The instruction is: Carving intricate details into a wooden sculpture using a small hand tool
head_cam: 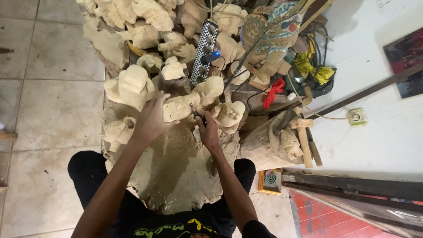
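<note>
Your left hand point(152, 119) lies spread on the pale wood carving point(178, 108), whose long axis runs left to right; your right hand point(207, 130), closed around a small dark tool point(199, 117), meets its right end.

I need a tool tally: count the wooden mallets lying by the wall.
1 that I can make out: a wooden mallet lies right of the carved block, near the wall. More may be hidden in the clutter of tools and cords above it.
</note>
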